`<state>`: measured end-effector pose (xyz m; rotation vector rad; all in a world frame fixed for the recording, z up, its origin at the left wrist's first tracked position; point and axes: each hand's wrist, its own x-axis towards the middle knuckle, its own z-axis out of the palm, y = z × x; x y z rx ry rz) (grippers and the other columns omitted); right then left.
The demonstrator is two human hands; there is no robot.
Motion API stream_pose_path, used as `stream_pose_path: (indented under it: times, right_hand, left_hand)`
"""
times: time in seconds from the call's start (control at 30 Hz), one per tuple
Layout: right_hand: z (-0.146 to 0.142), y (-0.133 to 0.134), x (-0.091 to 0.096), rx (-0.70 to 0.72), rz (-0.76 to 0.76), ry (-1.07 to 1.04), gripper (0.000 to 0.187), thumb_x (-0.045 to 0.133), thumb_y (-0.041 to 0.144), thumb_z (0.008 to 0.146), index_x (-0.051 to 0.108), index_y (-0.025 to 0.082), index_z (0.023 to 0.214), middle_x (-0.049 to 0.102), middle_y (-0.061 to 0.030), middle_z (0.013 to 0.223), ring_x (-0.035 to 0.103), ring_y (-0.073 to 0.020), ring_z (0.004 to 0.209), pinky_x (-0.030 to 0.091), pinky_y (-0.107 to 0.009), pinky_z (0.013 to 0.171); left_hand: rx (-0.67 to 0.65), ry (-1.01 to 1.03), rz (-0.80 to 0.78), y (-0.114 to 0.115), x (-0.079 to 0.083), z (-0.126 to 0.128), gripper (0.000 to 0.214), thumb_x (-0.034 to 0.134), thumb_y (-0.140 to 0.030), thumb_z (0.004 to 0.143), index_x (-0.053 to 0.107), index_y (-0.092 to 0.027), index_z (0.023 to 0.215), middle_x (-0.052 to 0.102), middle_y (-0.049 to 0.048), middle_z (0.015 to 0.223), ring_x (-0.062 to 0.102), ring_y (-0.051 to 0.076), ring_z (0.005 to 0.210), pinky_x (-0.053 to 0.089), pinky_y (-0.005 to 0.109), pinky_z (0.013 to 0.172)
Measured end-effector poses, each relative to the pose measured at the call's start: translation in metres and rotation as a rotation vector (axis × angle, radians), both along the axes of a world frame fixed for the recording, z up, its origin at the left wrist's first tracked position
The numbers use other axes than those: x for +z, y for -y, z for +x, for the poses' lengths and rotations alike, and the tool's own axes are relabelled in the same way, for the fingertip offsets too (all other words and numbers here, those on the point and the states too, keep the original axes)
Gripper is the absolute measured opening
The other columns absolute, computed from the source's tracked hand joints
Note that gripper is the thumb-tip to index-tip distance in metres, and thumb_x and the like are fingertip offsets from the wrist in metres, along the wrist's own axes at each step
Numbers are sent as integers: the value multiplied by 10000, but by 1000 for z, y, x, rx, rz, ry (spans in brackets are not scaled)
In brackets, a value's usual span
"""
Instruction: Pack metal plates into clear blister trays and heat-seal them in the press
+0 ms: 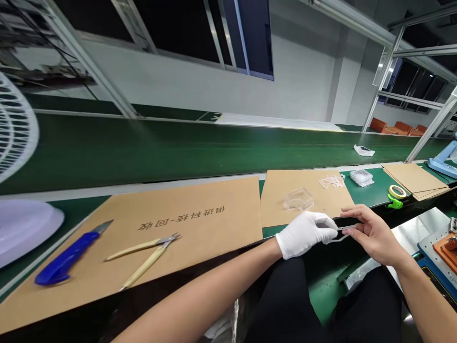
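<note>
My left hand, in a white glove, is closed in a pinch on one end of a thin, light-coloured flat strip. My right hand is bare, and its thumb and fingers close on the strip's other end. A narrow white band hangs just below it; I cannot make out whether it is part of the same piece. Both hands are above my lap, in front of the bench edge. Beyond them, a clear plastic part and a small heap of thin white pieces lie on a brown cardboard sheet.
A blue-handled knife and open yellow-handled nippers lie on a larger cardboard sheet. To the right are a clear-wrapped stack, a tape roll and an orange-and-blue fixture. A green conveyor runs behind.
</note>
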<state>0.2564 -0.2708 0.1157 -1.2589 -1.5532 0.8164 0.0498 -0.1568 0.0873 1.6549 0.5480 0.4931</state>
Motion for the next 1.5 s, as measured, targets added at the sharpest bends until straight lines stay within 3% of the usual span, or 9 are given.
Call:
stream_pose_path:
  times: [0.07,0.2,0.4,0.6,0.7,0.9,1.03,1.2,1.5]
  right_hand:
    - [1,-5,-14,-76,-38,24,326,765,371,949,718,298,1264,664,-93,1388,640,-284,1333,647,-397,966]
    - [-2,-18,-39,-138,-160,105,254,761,446,925,757,237,1068,773,-72,1074,755,-242,974,633,-380,874]
    - [-18,-51,-68,-46,-240,116,345,739,575,922,731,230,910,754,-46,909,699,-224,842,553,-353,775]
    - [-27,-133,-76,-63,-256,-79,577,826,775,742,647,229,802,667,-182,1432,586,-363,1391,439,-469,1122]
    - [-34,-176,-77,-86,-274,-122,641,855,828,638,614,242,736,698,-196,1363,454,-386,1511,368,-493,1188]
    - [-41,-196,-91,-76,-342,-86,629,803,831,712,592,242,774,715,-73,907,683,-305,1027,513,-440,945]
    - [-37,-182,-88,-52,-395,-63,601,773,805,783,620,227,845,699,-50,892,650,-233,862,527,-382,825]
    - [-32,-176,-73,-89,-261,67,557,718,769,877,658,216,873,692,-51,870,636,-224,855,509,-366,813]
    - [-27,-190,-76,-76,-232,-40,576,819,741,792,706,199,948,723,-61,872,677,-217,813,578,-392,784]
  left_hand:
    - [56,-44,66,1,0,-6,177,742,-329,815,821,-184,877,764,21,795,687,184,740,530,292,722]
    - [231,-231,274,-3,-11,-22,253,778,-451,806,830,-205,835,769,23,755,697,203,732,513,306,720]
    - [234,-291,100,-22,-39,-49,232,686,-399,837,787,-195,883,705,0,659,653,183,608,512,295,646]
    - [292,-129,56,-85,-50,-52,221,653,-355,845,756,-169,908,713,16,734,679,185,697,553,295,717]
    - [358,-134,61,-122,-59,-47,253,651,-377,854,765,-162,922,739,37,763,699,203,730,566,311,739]
    - [339,-179,118,-166,-78,-47,286,629,-403,871,768,-178,978,781,45,843,749,230,786,572,326,767]
    - [284,-223,150,-170,-71,-52,264,628,-396,873,769,-190,958,810,46,904,767,233,831,566,315,782]
    - [308,-294,228,-156,-46,-59,261,639,-411,888,793,-202,918,796,14,807,742,207,753,539,287,715]
    - [399,-399,428,-157,-27,-55,269,655,-432,887,818,-220,922,827,17,907,742,221,821,524,303,768]
